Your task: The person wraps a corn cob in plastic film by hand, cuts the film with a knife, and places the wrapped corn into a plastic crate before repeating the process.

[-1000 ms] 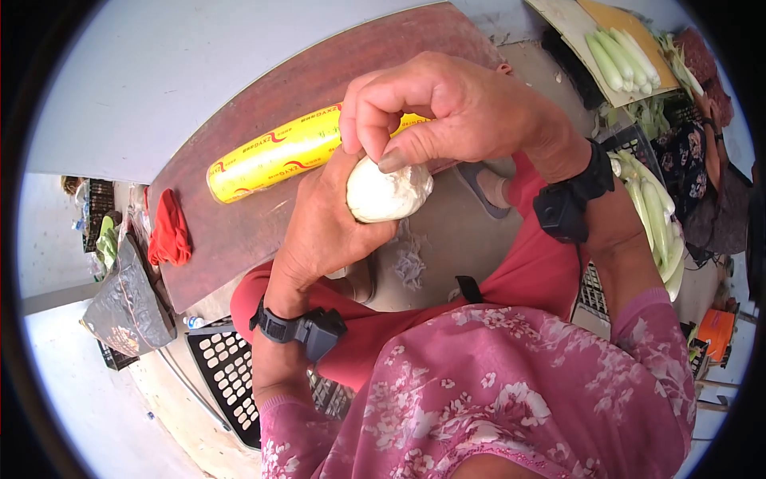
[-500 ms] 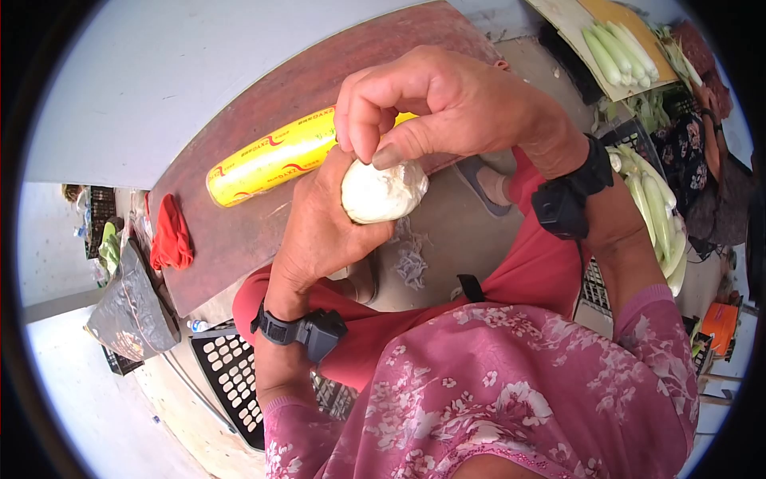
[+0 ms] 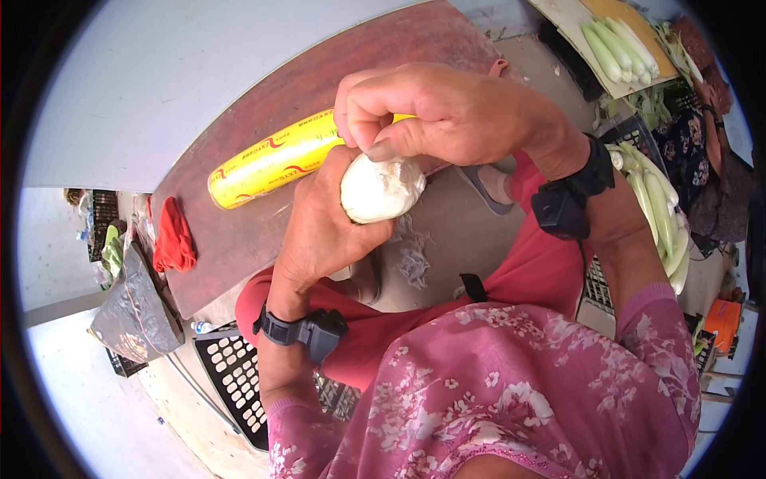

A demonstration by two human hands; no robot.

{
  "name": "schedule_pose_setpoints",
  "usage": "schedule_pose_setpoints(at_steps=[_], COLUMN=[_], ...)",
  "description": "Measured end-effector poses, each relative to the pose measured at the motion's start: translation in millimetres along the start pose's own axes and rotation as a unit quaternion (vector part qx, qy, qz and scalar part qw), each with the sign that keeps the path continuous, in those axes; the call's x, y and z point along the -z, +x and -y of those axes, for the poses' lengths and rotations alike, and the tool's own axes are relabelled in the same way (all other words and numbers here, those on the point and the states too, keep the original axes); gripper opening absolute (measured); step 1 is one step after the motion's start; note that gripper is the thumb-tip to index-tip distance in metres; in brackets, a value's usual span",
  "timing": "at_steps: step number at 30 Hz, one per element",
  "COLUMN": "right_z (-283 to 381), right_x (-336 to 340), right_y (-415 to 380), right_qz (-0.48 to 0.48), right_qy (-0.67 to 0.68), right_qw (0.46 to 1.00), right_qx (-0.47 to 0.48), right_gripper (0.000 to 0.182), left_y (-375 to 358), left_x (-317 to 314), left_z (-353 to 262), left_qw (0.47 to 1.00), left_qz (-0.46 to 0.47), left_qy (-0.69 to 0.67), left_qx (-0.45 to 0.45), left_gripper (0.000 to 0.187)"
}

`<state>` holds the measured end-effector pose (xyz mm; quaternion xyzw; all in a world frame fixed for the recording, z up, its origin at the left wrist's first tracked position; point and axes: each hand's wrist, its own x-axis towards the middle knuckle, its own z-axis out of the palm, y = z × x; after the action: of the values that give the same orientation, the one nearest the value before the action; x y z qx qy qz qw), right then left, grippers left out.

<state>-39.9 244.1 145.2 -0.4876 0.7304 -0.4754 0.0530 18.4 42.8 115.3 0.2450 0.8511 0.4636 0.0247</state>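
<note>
My left hand [image 3: 307,227] is wrapped round a vegetable with a pale, rounded white end [image 3: 383,190] facing up at me; its remaining length is hidden below the hand. My right hand [image 3: 431,112] hovers right over the upper edge of that white end, with thumb and fingertips pinched together. Whatever lies in the pinch, if anything, is too small to make out. Just behind both hands, a yellow printed roll of wrapping film [image 3: 271,160] lies on the reddish-brown table [image 3: 215,247].
A red cloth [image 3: 173,235] hangs at the table's left corner. Pale green long vegetables [image 3: 654,207] fill a crate on the right, and more stalks [image 3: 618,52] lie on a board at upper right. A black crate [image 3: 231,375] stands lower left. Whitish scraps [image 3: 413,263] litter the floor.
My right hand's thumb and fingertips have shifted slightly up and left along the vegetable's edge and drawn closer together. My left hand keeps its hold; the view has moved slightly.
</note>
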Motion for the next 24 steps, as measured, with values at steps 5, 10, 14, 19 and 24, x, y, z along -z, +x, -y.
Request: schedule_pose_setpoints(at_steps=[5, 10, 14, 19, 24], right_z=[2, 15, 15, 9, -2], right_x=[3, 6, 7, 9, 17], right_y=[0, 1, 1, 0, -2], right_qz=[-0.007, 0.015, 0.014, 0.016, 0.016], right_qy=[0.008, 0.012, 0.017, 0.090, 0.105], right_qw=[1.000, 1.000, 0.999, 0.994, 0.994], right_qx=[0.015, -0.012, -0.028, -0.054, -0.037], right_gripper=[0.016, 0.014, 0.013, 0.018, 0.016], left_y=[0, 0, 1, -2, 0], left_x=[0, 1, 1, 2, 1], left_z=[-3, -4, 1, 4, 13], left_qw=[1.000, 0.999, 1.000, 0.998, 0.964], left_qz=[-0.014, -0.029, -0.018, -0.044, -0.135], left_qy=[0.013, 0.012, -0.007, 0.041, 0.173], left_qx=[0.012, 0.019, 0.008, -0.027, -0.150], left_gripper=[0.047, 0.045, 0.046, 0.048, 0.051])
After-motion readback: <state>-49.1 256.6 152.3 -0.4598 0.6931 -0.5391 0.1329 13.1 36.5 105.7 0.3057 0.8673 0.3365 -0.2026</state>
